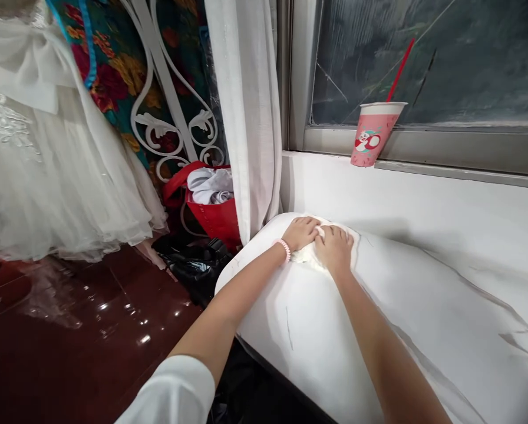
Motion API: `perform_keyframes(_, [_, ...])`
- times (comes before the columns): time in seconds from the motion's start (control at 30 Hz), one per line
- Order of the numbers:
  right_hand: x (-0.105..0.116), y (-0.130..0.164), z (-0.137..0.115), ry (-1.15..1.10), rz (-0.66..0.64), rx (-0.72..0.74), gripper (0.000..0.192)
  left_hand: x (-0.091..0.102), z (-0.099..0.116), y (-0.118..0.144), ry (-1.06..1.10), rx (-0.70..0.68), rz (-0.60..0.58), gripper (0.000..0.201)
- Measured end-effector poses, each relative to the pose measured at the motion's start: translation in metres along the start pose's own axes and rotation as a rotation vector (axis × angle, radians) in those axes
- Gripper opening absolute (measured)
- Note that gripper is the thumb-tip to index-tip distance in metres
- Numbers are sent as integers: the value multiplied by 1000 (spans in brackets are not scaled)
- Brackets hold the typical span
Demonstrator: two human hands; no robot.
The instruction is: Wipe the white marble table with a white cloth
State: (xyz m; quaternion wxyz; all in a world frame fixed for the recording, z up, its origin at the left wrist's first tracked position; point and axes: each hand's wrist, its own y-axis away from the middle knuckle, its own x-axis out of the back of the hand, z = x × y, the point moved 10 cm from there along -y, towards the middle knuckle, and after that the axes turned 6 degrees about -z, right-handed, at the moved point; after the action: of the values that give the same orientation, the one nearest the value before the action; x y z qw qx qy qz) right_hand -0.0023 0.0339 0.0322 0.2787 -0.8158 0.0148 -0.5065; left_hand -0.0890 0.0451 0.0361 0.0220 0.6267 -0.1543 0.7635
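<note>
A small piece of cream-white cloth (308, 255) lies bunched on the far end of a white surface with grey marbled lines (273, 318). My left hand (303, 233), with a pink beaded band at the wrist, rests on the cloth's left part, fingers bent into it. Close beside it, my right hand (336, 246) presses on the cloth's right part with its fingers curled over it. Both hands are closed on the fabric, and the fingertips are partly hidden in its folds.
A pink paper cup (373, 135) with a red straw stands on the window ledge. White curtain (250, 112), red bag (215, 218) of pale cloth and black plastic bag (195, 262) are left of the surface. A white tulle dress (65, 159) hangs further left over the shiny red floor (91, 353).
</note>
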Motion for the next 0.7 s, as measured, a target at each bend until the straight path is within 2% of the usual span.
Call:
perform_keyframes(0.17, [-3,-27,40,27,42,-58,30,-16,10,-51,29,-63,-27,34])
perform_keyframes(0.33, [-4,-40,54,38,46,-82,31,-24,9,-74,56,-81,-43,35])
perform_keyframes(0.5, [1,-31,49,85,10,-63,33,-23,13,-66,73,-93,-19,37])
perform_keyframes(0.7, [19,13,32,137,-57,-40,34,-15,35,-19,66,-101,2,37])
